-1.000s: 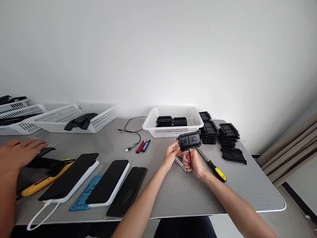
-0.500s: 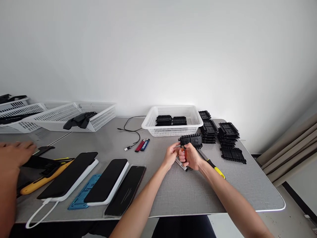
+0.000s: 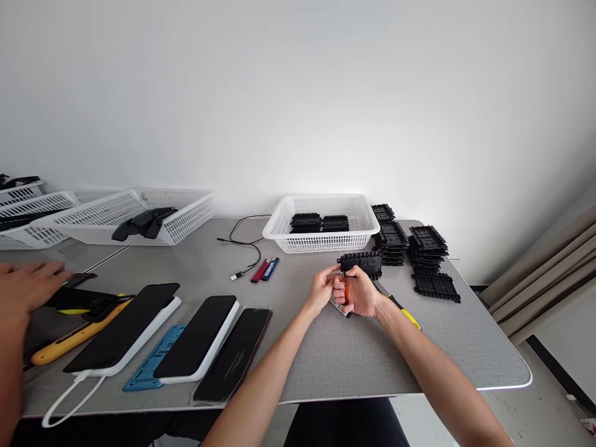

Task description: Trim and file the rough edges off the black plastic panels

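At mid-table, your right hand (image 3: 364,297) is closed round a small orange translucent lighter (image 3: 345,287), held upright. Your left hand (image 3: 321,292) pinches narrow at the lighter's top end. Change since a second ago: the black ribbed plastic block (image 3: 364,262) was up off the grey table (image 3: 354,360) at your left fingertips with the lighter under it. Now it sits lower and further back, just behind both hands and in front of the white mesh basket (image 3: 321,244). Can't tell if a fingertip still touches it. So the work has gone from block plus lighter to lighter only, with both hands on it. Your view has also tipped slightly, so everything sits a little higher in frame. The co-worker's hand (image 3: 28,284) at far left stays over the black pieces there. Writing: the grey marker pen (image 3: 342,309) under your hands carries print and the blue embossed card (image 3: 151,369) has raised lettering, both too small to read. No brand is legible anywhere.
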A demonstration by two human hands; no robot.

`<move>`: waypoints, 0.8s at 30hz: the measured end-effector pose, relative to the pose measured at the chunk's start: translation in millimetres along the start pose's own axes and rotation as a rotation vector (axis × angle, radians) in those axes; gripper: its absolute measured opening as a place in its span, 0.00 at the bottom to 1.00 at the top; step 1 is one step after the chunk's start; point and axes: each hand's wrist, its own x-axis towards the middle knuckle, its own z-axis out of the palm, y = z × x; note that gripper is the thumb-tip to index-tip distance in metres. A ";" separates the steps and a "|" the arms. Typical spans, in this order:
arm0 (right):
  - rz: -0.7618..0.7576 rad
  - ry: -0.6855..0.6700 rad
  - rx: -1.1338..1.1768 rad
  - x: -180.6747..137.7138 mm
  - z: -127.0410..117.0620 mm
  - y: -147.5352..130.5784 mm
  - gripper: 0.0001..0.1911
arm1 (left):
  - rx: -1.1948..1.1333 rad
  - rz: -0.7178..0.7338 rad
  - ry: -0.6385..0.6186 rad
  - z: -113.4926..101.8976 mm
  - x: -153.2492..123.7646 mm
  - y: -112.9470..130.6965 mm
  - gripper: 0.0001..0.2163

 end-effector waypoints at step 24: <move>0.087 0.124 0.104 -6.0 -4.7 -7.5 0.11 | 0.005 0.002 -0.052 3.4 -0.5 -1.4 0.18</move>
